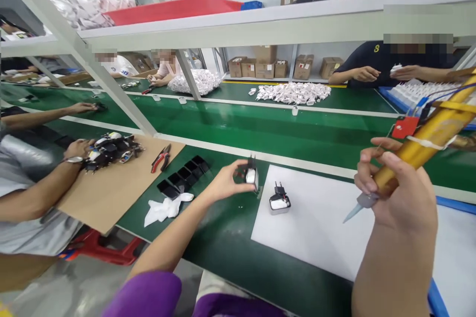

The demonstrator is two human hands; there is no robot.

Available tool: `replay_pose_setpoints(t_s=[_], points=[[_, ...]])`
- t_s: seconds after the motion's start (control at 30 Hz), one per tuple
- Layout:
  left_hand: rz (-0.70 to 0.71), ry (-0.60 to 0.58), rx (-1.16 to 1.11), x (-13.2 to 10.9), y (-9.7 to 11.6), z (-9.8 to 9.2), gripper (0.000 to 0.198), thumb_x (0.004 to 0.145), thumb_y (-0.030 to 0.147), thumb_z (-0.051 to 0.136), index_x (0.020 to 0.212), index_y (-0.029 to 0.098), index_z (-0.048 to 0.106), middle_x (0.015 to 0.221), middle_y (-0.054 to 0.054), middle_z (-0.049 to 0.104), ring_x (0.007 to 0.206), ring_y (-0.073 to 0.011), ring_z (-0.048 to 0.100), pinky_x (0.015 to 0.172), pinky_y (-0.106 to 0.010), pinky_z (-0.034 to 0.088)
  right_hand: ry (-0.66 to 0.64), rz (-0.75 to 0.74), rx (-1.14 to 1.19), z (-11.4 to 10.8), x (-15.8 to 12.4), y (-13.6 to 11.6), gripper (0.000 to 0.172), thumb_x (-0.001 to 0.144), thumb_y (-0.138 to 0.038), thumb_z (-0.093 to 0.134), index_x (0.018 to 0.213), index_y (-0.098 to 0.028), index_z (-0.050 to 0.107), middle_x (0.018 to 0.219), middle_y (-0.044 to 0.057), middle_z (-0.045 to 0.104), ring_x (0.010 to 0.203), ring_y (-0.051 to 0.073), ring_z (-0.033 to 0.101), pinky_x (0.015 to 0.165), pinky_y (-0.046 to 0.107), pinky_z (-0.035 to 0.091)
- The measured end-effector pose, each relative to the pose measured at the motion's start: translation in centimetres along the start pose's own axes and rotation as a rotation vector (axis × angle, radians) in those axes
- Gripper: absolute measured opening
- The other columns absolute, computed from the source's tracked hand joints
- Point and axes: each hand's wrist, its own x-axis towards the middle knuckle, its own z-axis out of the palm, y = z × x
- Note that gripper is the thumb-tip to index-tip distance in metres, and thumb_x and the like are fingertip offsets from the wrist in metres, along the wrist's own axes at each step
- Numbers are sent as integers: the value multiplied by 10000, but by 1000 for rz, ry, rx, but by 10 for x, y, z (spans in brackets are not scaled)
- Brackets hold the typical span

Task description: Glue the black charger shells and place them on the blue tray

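My left hand (232, 178) grips a small black plug adapter (251, 176) with a white inside, its two prongs pointing up, just left of the white sheet (316, 218). On that sheet a second plug adapter (279, 199) stands in an open case, its prongs also up. Raised at the right, my right hand (399, 178) is wrapped round a yellow glue dispenser (424, 143) with a pale tapered nozzle. The nozzle points down and left, apart from both adapters. A red switch piece with wires is fixed to the dispenser.
Several black cases (184, 177) and a crumpled white cloth (167, 208) lie left of my forearm. A co-worker's hand rests by a pile of black parts (111, 151) near red pliers (161, 158). Beyond the green conveyor (223, 126) lie white parts (293, 92). A shelf beam (238, 34) crosses above.
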Motion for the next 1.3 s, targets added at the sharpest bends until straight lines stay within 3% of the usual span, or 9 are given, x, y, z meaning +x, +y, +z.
replay_pose_setpoints(t_s=[0.13, 0.3, 0.47, 0.6, 0.77, 0.87, 0.97, 1.17, 1.3], points=[[-16, -210, 31, -57, 14, 23, 685, 602, 416, 832, 1219, 224, 604, 1185, -98, 669, 979, -268, 649, 873, -370, 496, 11, -31, -59, 3, -4, -2, 186, 736, -266, 615, 891, -164, 625, 722, 5, 562, 351, 69, 391, 300, 214, 229], [15, -329, -6, -77, 14, 55, 663, 691, 361, 774, 1307, 271, 544, 1268, -91, 627, 1094, -286, 619, 936, -392, 483, -24, -15, -190, 0, -9, -7, 164, 792, -321, 615, 892, -191, 598, 752, 10, 593, 369, 93, 454, 298, 218, 287], [92, -236, 54, -97, 15, 75, 753, 815, 328, 657, 1472, 313, 288, 1474, -91, 440, 1281, -275, 494, 1042, -411, 425, -44, -14, -161, 2, -10, -8, 170, 824, -342, 600, 914, -198, 585, 759, -1, 597, 359, 76, 424, 284, 206, 272], [68, -83, 217, -111, 10, 92, 610, 833, 422, 635, 1395, 320, 423, 1524, -103, 343, 1269, -310, 497, 948, -411, 496, -36, -55, -122, 8, -11, -5, 165, 828, -317, 582, 899, -168, 597, 747, -1, 583, 331, 62, 397, 272, 212, 237], [-47, 73, 265, -112, 4, 109, 637, 763, 490, 693, 1318, 251, 493, 1421, -132, 461, 1263, -338, 473, 1014, -471, 435, -30, -66, -108, 11, -13, -5, 178, 830, -321, 589, 896, -157, 609, 758, 0, 579, 326, 57, 397, 270, 215, 213], [-105, 85, 296, -109, 7, 116, 482, 742, 489, 706, 1128, 213, 621, 1149, -132, 636, 1128, -355, 527, 960, -510, 430, -31, -70, -100, 13, -15, -6, 173, 830, -317, 591, 888, -156, 615, 748, -1, 579, 330, 55, 399, 272, 214, 217], [-100, 122, 234, -109, 14, 119, 324, 761, 407, 695, 1020, 216, 658, 965, -101, 683, 1038, -336, 548, 909, -485, 432, -39, -71, -98, 15, -17, -7, 177, 833, -331, 589, 882, -166, 630, 753, -2, 577, 327, 53, 395, 269, 214, 212], [-46, 59, -36, -101, 41, 120, 380, 813, 346, 640, 1178, 245, 606, 1040, -75, 695, 869, -248, 646, 804, -355, 506, -77, -71, -52, 22, -23, -5, 183, 835, -358, 578, 870, -198, 659, 771, -7, 558, 325, 35, 376, 258, 202, 206], [4, 14, -96, -84, 64, 126, 422, 765, 312, 673, 1173, 224, 610, 1039, -73, 704, 899, -258, 661, 843, -355, 513, -121, -73, -19, 25, -28, -3, 191, 846, -368, 579, 876, -197, 660, 782, -10, 566, 330, 25, 384, 254, 181, 224]])
